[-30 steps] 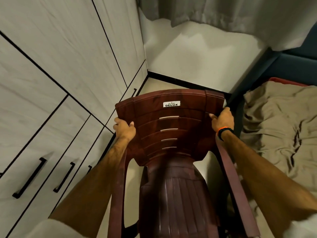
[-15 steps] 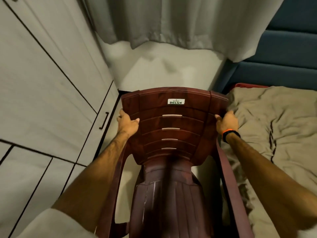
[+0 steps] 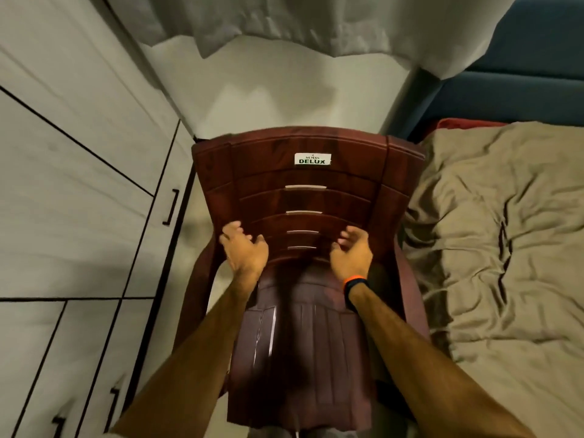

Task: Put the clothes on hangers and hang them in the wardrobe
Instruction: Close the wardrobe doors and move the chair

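Maroon plastic chair (image 3: 303, 216) pretty much filled your view, wedged in the gap between the wardrobe (image 3: 72, 191) on your left and the bed (image 3: 505, 248) on your right. White sticker (image 3: 313, 159) near the top of the backrest read "DELUX" in dark letters, with a smaller line above it too blurry to read.

Your hands were both out in front, forearms reaching forward over the seat. Your left hand (image 3: 245, 249) was loose with fingers spread and a bit curled, just in front of the left side of the backrest; can't really tell if it was touching the plastic. Your right hand (image 3: 352, 254) was the same deal, relaxed and holding nothing, near the lower slats. You had an orange and black band (image 3: 355, 284) on that right wrist.

As for the wardrobe itself, its pale woodgrain doors were all closed, with dark bar handles (image 3: 170, 207). No clothes or hangers showed up anywhere. Bed had a rumpled tan blanket and a blue headboard (image 3: 521, 83), with a grey curtain (image 3: 300, 23) hanging above.
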